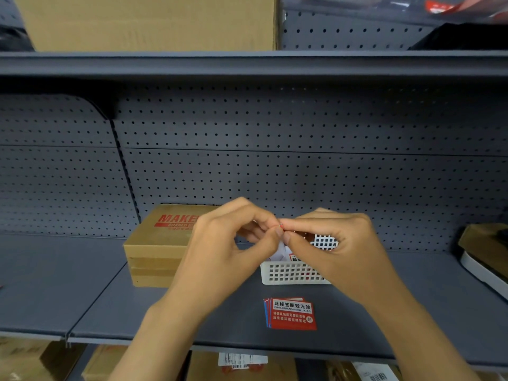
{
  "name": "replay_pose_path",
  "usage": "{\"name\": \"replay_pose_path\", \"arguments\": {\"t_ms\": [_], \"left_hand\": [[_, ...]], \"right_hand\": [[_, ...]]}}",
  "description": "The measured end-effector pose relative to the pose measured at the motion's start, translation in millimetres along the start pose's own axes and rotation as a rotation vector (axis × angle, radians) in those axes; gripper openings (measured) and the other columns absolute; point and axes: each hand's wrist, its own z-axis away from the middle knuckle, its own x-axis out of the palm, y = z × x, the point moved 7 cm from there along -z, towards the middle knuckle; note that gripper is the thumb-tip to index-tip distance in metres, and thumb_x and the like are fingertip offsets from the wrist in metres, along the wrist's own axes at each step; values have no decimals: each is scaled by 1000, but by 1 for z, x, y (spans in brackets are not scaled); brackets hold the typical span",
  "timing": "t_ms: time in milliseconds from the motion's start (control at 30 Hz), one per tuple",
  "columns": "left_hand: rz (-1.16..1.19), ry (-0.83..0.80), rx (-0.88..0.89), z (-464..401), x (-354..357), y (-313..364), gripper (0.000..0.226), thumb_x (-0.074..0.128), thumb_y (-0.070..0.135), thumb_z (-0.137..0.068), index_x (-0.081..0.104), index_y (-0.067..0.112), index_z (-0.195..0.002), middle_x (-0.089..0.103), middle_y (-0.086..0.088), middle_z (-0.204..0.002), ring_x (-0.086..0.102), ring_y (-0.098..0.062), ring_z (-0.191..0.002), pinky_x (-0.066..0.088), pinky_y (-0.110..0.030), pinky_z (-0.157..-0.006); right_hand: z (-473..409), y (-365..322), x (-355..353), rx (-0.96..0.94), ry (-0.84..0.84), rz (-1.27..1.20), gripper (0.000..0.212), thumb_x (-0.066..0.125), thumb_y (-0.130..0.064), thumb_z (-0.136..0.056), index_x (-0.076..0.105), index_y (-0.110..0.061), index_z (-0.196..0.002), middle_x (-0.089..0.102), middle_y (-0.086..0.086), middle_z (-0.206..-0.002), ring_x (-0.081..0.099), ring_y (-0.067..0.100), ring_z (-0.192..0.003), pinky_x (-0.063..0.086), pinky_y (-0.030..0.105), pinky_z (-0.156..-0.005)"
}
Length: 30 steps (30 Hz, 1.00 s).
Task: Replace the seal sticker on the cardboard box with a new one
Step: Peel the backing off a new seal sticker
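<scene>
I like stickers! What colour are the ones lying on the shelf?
Red, with white writing, in the sticker stack seen from the head camera.

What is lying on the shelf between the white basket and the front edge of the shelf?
In the head view, a small stack of red seal stickers lies there on the grey shelf, apart from the white basket.

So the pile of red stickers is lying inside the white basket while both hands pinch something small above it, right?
Not quite. The head view shows the pile of red stickers lying on the grey shelf, in front of the white basket, not inside it. Both the left hand and right hand do pinch something small above it.
</scene>
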Motion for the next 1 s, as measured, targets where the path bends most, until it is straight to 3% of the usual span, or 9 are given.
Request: {"name": "replay_pose_path", "arguments": {"t_ms": [267,433,567,700,767,800,867,933,1000], "left_hand": [[-117,-181,67,2,9,-5,4,67,24,-92,70,25,-89,64,14,-86,64,-7,-81,50,-17,-73],[-183,-202,57,1,11,-10,7,67,23,-91,68,28,-86,62,16,-83,61,-3,-79,46,-16,-70],[-181,-178,44,1,13,-10,6,66,23,-91,67,27,-87,60,17,-83,60,-1,-78,42,-10,-70],[-115,-104,-4,2,13,-13,8,66,21,-93,67,26,-87,63,16,-86,65,-6,-82,52,-18,-73],[-62,-81,-45,5,15,-17,1,68,27,-91,67,27,-91,66,17,-92,67,-7,-89,55,-23,-78],[-50,-64,-69,6,14,-18,10,70,34,-88,67,29,-96,67,18,-96,67,-6,-94,56,-22,-82],[13,-29,-123,8,16,-23,30,76,40,-80,68,29,-107,69,19,-102,67,-3,-101,54,-17,-87],[99,-2,-160,7,17,-24,33,81,30,-80,69,27,-110,74,13,-103,70,-3,-101,55,-17,-88],[188,19,-184,5,19,-27,29,76,11,-85,71,28,-109,78,11,-96,74,-4,-94,56,-16,-83]], "right_hand": [[0,4,2,2,-30,-27,21,70,-28,-80,85,-19,-91,77,-14,-72,70,4,-67,53,17,-62],[1,5,7,-19,-11,14,20,70,-25,-80,84,-11,-78,74,3,-61,65,21,-56,52,39,-54],[-2,3,7,-18,31,43,22,68,-27,-78,82,-10,-71,72,3,-57,65,19,-55,50,37,-54],[-3,16,3,220,137,-121,19,72,-18,-81,83,-31,-75,79,-7,-69,73,14,-63,59,29,-62],[-2,28,4,372,190,-245,23,71,-7,-83,84,-24,-75,79,9,-72,72,30,-70,59,40,-66],[-3,31,5,425,199,-293,19,71,-7,-84,84,-20,-79,77,15,-72,71,34,-71,59,42,-66],[-5,33,11,501,198,-402,14,73,-13,-85,84,-22,-85,78,11,-70,72,24,-64,58,32,-63],[-7,31,16,519,179,-509,13,77,-15,-84,83,-23,-93,80,6,-75,74,13,-65,57,24,-65],[-9,31,18,498,159,-527,26,78,-14,-85,77,-28,-106,79,0,-78,73,11,-64,58,19,-65]]}}
